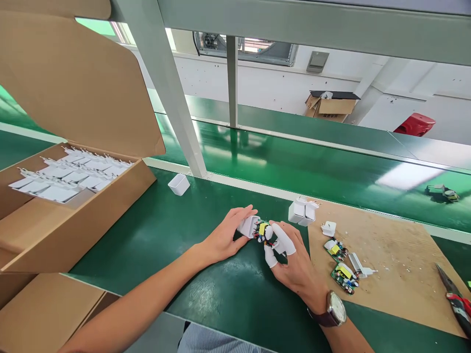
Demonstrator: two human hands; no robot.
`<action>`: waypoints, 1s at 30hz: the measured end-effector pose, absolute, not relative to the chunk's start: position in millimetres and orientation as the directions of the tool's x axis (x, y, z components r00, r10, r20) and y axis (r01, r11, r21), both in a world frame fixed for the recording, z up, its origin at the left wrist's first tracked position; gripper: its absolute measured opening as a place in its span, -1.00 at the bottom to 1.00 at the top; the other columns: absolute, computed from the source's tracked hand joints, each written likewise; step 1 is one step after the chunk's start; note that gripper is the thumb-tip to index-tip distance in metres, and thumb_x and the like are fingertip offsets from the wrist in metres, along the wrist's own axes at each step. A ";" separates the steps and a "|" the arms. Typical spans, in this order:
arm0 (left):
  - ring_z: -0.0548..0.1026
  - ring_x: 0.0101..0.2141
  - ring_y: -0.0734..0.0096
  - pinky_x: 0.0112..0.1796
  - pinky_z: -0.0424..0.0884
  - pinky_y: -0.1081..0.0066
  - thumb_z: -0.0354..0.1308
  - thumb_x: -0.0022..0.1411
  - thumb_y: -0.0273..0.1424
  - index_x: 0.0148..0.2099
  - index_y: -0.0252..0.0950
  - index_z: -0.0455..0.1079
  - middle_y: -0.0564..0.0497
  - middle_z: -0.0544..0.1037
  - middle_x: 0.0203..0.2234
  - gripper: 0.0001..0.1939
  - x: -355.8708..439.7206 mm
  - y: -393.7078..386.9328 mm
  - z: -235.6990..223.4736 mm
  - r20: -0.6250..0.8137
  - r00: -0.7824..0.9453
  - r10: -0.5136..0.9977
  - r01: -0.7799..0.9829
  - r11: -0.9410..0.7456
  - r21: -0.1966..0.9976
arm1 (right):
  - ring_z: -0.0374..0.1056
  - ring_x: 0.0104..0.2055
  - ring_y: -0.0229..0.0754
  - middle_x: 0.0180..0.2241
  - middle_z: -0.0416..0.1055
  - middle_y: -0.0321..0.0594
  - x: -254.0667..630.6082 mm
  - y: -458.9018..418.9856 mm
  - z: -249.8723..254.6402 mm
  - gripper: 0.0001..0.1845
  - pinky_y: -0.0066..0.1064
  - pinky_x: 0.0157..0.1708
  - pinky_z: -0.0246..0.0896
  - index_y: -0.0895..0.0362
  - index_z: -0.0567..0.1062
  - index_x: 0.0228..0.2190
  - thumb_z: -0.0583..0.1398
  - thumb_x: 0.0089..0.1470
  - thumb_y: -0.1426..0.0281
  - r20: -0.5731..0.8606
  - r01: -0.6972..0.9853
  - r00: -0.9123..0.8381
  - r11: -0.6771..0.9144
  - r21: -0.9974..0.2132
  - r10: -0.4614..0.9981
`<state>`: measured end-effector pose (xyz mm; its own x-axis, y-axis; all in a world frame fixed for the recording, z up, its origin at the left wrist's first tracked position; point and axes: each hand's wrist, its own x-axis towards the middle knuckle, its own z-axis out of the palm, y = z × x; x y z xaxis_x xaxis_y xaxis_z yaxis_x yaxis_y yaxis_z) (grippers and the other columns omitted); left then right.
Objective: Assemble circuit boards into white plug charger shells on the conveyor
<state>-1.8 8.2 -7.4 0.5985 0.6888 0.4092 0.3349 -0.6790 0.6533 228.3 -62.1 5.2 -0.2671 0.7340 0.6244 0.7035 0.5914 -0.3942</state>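
My left hand [230,233] grips a white plastic charger housing [247,227] lying on its side, its open end facing right. My right hand [290,252], with white finger cots on the thumb and a finger, pinches a green circuit board [262,230] with a yellow transformer. The board's left end is at the housing's mouth; how far it reaches inside I cannot tell. To the right, on a brown board, lie two more circuit boards, an upper one [335,249] and a lower one [345,278], beside white plug covers [362,265].
An open carton [110,201] with rows of white chargers [69,174] stands at left. A white housing [179,184] sits near the metal post [180,108]. White chargers [303,211] stand by the brown board [397,264]; pliers [454,299] lie at its right edge.
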 end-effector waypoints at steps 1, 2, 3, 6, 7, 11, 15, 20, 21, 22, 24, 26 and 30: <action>0.27 0.27 0.08 0.25 0.30 -0.12 0.16 0.36 -0.49 0.49 -0.06 -0.16 -0.16 0.35 0.28 -0.19 -2.3 8.1 -7.5 0.402 0.600 0.692 0.339 -0.675 0.656 | 0.37 0.16 0.07 0.10 0.44 -0.03 228.1 -62.2 4.9 -0.24 0.07 0.15 0.39 0.01 0.08 0.36 0.15 0.21 0.56 0.624 0.705 -0.266 0.590 -0.394 0.735; 0.27 0.27 0.08 0.26 0.30 -0.11 0.16 0.37 -0.48 0.49 -0.06 -0.15 -0.15 0.35 0.29 -0.19 -2.6 7.9 -7.7 0.397 0.600 0.694 0.341 -0.672 0.658 | 0.37 0.15 0.07 0.10 0.44 -0.02 227.8 -62.3 4.7 -0.25 0.06 0.14 0.39 0.02 0.09 0.36 0.16 0.21 0.56 0.625 0.707 -0.263 0.588 -0.394 0.735; 0.27 0.27 0.09 0.26 0.30 -0.10 0.17 0.37 -0.48 0.49 -0.06 -0.15 -0.15 0.35 0.29 -0.19 -2.8 7.6 -7.9 0.396 0.600 0.695 0.342 -0.670 0.659 | 0.37 0.14 0.07 0.10 0.44 -0.02 227.5 -62.3 4.7 -0.25 0.06 0.13 0.40 0.02 0.10 0.35 0.16 0.21 0.57 0.627 0.709 -0.261 0.587 -0.392 0.734; 0.28 0.27 0.09 0.25 0.31 -0.07 0.17 0.37 -0.47 0.50 -0.06 -0.17 -0.15 0.36 0.28 -0.18 -2.4 6.8 -7.4 0.403 0.607 0.684 0.331 -0.679 0.655 | 0.37 0.12 0.07 0.09 0.44 -0.01 226.8 -62.3 6.2 -0.27 0.05 0.10 0.42 0.05 0.12 0.33 0.15 0.20 0.58 0.622 0.708 -0.274 0.592 -0.385 0.733; 0.29 0.27 0.09 0.25 0.32 -0.07 0.16 0.38 -0.46 0.50 -0.06 -0.18 -0.15 0.37 0.27 -0.18 -2.1 6.6 -6.9 0.408 0.611 0.679 0.325 -0.685 0.653 | 0.37 0.11 0.07 0.08 0.44 -0.01 226.6 -62.3 6.9 -0.27 0.04 0.09 0.42 0.06 0.12 0.33 0.14 0.20 0.58 0.623 0.703 -0.282 0.599 -0.383 0.730; 0.30 0.26 0.10 0.24 0.34 -0.06 0.17 0.38 -0.46 0.50 -0.07 -0.19 -0.15 0.40 0.25 -0.18 -1.0 6.3 -5.2 0.422 0.615 0.666 0.310 -0.696 0.647 | 0.38 0.11 0.06 0.08 0.44 -0.01 225.8 -62.3 8.7 -0.27 0.03 0.08 0.42 0.06 0.10 0.33 0.13 0.20 0.59 0.625 0.691 -0.280 0.605 -0.395 0.729; 0.32 0.25 0.09 0.23 0.34 -0.07 0.19 0.39 -0.44 0.50 -0.08 -0.19 -0.17 0.41 0.24 -0.18 -0.1 6.3 -5.9 0.437 0.613 0.658 0.299 -0.705 0.643 | 0.39 0.10 0.06 0.08 0.44 -0.01 225.3 -62.2 7.5 -0.27 0.02 0.06 0.43 0.05 0.11 0.33 0.13 0.20 0.59 0.625 0.690 -0.275 0.603 -0.401 0.730; 0.33 0.24 0.10 0.23 0.35 -0.06 0.19 0.38 -0.44 0.50 -0.06 -0.18 -0.16 0.42 0.23 -0.18 0.8 6.1 -7.6 0.453 0.611 0.649 0.297 -0.719 0.629 | 0.38 0.07 0.07 0.06 0.45 0.01 225.5 -61.4 5.2 -0.28 0.01 0.03 0.44 0.08 0.12 0.32 0.14 0.18 0.60 0.635 0.694 -0.275 0.606 -0.388 0.722; 0.33 0.24 0.10 0.22 0.36 -0.06 0.19 0.38 -0.44 0.50 -0.06 -0.18 -0.16 0.42 0.23 -0.18 1.0 6.0 -7.7 0.451 0.611 0.650 0.302 -0.718 0.627 | 0.37 0.07 0.07 0.07 0.45 0.00 225.6 -61.3 4.8 -0.28 0.00 0.03 0.44 0.09 0.13 0.32 0.14 0.17 0.60 0.630 0.693 -0.277 0.605 -0.392 0.726; 0.33 0.24 0.10 0.22 0.36 -0.05 0.19 0.38 -0.44 0.50 -0.06 -0.17 -0.16 0.42 0.23 -0.18 1.1 5.9 -7.7 0.449 0.612 0.651 0.305 -0.718 0.626 | 0.37 0.07 0.07 0.07 0.44 0.00 225.8 -61.3 4.4 -0.27 0.00 0.03 0.44 0.08 0.12 0.32 0.13 0.17 0.60 0.620 0.693 -0.281 0.602 -0.397 0.732; 0.34 0.24 0.10 0.21 0.38 -0.05 0.18 0.38 -0.45 0.50 -0.06 -0.17 -0.16 0.43 0.23 -0.19 1.4 5.5 -7.4 0.446 0.614 0.652 0.308 -0.717 0.625 | 0.38 0.07 0.06 0.08 0.44 -0.02 226.0 -61.2 3.5 -0.26 -0.01 0.03 0.43 0.05 0.12 0.32 0.13 0.17 0.59 0.598 0.695 -0.288 0.593 -0.407 0.748; 0.34 0.23 0.10 0.20 0.38 -0.05 0.18 0.39 -0.45 0.50 -0.07 -0.15 -0.17 0.43 0.22 -0.20 1.5 5.2 -7.0 0.440 0.612 0.657 0.313 -0.712 0.629 | 0.39 0.07 0.06 0.08 0.44 -0.03 225.8 -61.1 2.7 -0.26 -0.02 0.03 0.43 0.04 0.11 0.33 0.12 0.17 0.58 0.591 0.700 -0.287 0.586 -0.407 0.754; 0.35 0.23 0.12 0.20 0.39 -0.03 0.20 0.37 -0.45 0.49 -0.06 -0.15 -0.15 0.44 0.21 -0.19 1.3 5.1 -6.7 0.435 0.612 0.660 0.320 -0.710 0.628 | 0.40 0.05 0.04 0.07 0.45 -0.03 224.6 -60.8 2.2 -0.26 -0.03 0.02 0.43 0.05 0.11 0.32 0.11 0.15 0.60 0.607 0.706 -0.280 0.588 -0.395 0.743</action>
